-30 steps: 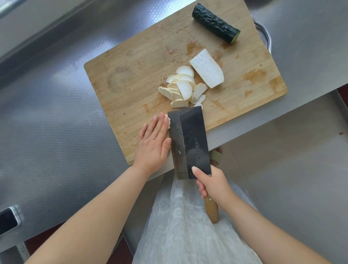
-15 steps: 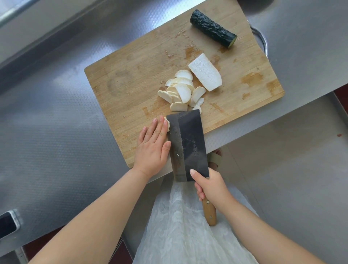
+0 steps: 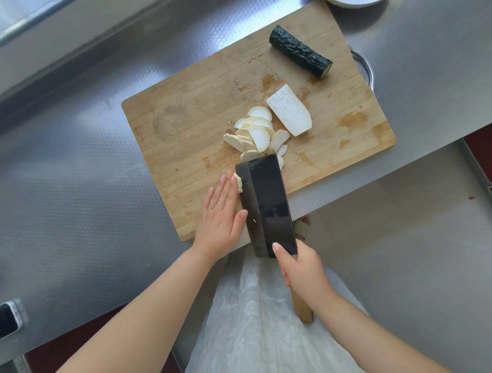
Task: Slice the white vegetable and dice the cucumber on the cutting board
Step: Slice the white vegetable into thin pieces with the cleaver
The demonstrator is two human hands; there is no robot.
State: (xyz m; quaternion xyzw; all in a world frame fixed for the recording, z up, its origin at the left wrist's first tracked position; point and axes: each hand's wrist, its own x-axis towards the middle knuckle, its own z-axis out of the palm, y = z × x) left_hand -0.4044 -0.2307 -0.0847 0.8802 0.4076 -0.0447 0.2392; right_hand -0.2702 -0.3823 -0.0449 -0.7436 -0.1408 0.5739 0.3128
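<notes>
A wooden cutting board [image 3: 186, 125] lies on the steel counter. On it sit a half piece of white vegetable [image 3: 289, 114], a pile of white slices [image 3: 255, 135] and a dark cucumber piece [image 3: 299, 54] at the far right. My right hand [image 3: 302, 266] grips the wooden handle of a dark cleaver [image 3: 266, 205], index finger on the blade, which lies over the board's near edge. My left hand [image 3: 221, 215] rests flat with straight fingers beside the blade, pressing on a small white piece [image 3: 238, 181] mostly hidden under it.
The steel counter [image 3: 80, 186] spreads left and behind the board. A metal rim [image 3: 368, 72] peeks out beyond the board's right end. A white plate edge [image 3: 348, 2] shows at the top. A phone [image 3: 8, 318] lies at the lower left edge. A white garment hangs below.
The view has shifted slightly. The cleaver and both hands stay near the board's front edge, blade tip now touching the slice pile.
</notes>
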